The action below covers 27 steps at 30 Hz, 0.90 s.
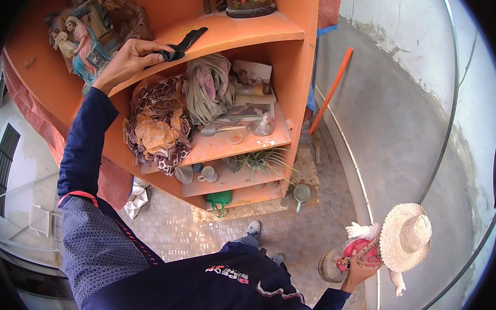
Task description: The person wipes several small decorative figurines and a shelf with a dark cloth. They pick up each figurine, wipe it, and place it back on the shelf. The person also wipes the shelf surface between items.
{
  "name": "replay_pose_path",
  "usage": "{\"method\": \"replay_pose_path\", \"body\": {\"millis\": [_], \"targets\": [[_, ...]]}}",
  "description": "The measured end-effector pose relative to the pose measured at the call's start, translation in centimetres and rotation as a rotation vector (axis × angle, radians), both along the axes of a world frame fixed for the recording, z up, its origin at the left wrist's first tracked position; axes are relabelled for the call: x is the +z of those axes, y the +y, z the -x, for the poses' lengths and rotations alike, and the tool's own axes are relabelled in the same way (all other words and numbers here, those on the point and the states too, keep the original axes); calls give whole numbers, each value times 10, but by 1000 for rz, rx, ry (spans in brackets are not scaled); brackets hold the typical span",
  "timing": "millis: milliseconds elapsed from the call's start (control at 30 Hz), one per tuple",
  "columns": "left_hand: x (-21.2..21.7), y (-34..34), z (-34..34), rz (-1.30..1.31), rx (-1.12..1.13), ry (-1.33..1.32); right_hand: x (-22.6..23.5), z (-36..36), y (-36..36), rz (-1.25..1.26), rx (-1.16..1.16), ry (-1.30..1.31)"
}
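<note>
My left hand (130, 62) is closed on a black cloth (185, 44) at the front edge of the orange shelf (249, 31). To the left of that hand stand painted figurines (81, 45), one in pink and blue. Out to the right, away from the shelves, my right hand (360, 270) grips a statue (362, 248) by its red, beaded body. The statue has pale arms with open hands, a round base and a woven straw hat (405, 236) that hides its head.
Lower shelves hold bundled patterned fabric (158, 125), a grey-green cloth (208, 88), picture frames, a mug (207, 174) and a plant (264, 158). A green dipper (301, 192) lies beside the cabinet. An orange pole (331, 92) leans near the wall, where dark cables hang.
</note>
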<state>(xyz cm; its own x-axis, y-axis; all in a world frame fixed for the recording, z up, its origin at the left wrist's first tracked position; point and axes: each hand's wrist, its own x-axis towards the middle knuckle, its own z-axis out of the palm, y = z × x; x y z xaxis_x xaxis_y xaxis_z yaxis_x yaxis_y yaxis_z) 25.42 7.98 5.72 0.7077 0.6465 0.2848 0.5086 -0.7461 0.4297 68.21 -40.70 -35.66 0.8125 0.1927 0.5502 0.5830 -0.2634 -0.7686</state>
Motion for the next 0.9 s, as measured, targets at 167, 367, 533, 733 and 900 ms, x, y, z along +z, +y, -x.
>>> {"method": "replay_pose_path", "body": {"millis": [167, 367, 533, 733, 900], "targets": [[15, -40, 25, 2, 34, 92, 13, -4, -10, 20, 31, -10], [31, -47, 36, -411, 365, -92, 19, -6, -15, -54, 139, 47], [-2, -11, 7, -236, 351, 260, 12, -5, -14, -100, 123, -8], [-3, 69, -23, -4, 157, 237, 9, 4, -5, -74, 84, 93], [10, 183, -63, -66, 315, 596, 6, 20, 16, -22, 50, 100]]}}
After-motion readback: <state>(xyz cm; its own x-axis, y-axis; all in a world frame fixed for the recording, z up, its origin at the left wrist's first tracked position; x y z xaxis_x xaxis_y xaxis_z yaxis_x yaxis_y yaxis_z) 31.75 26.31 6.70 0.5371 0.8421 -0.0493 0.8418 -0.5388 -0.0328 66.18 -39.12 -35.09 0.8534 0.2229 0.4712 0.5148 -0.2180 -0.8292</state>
